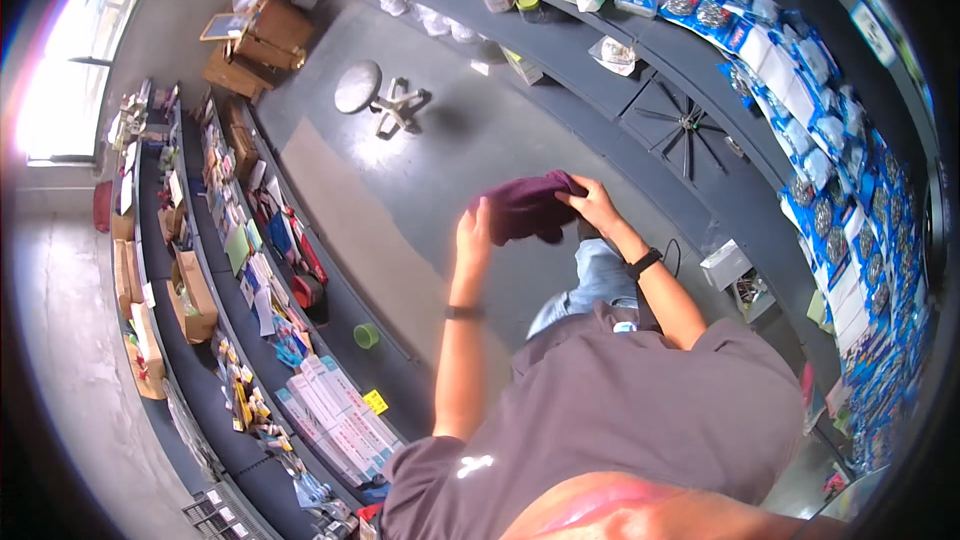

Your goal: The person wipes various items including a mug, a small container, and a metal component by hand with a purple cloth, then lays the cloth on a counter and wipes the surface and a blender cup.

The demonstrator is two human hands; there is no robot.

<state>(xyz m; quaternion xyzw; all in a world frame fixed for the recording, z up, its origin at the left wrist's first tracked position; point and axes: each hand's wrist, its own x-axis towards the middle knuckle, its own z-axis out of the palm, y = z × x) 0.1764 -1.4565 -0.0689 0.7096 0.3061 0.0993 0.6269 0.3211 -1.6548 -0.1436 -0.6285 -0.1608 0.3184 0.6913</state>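
Note:
A dark purple cloth (525,208) is stretched between my two hands, in mid-air over the aisle floor. My left hand (474,229) grips its left end, with the thumb upright along the edge. At the cloth's right end, my right hand (594,204) pinches the fabric between thumb and fingers. The cloth is folded or bunched, and its lower edge hangs uneven. What kind of cloth item it is cannot be told. Each wrist bears a dark band.
Shelves of boxes and packets (330,405) line the left. Blue packs of metal scourers (829,217) fill the right shelving, with a black spoked rack (686,124) on a lower shelf. A round stool (358,87) and brown cartons (274,34) stand farther down the aisle.

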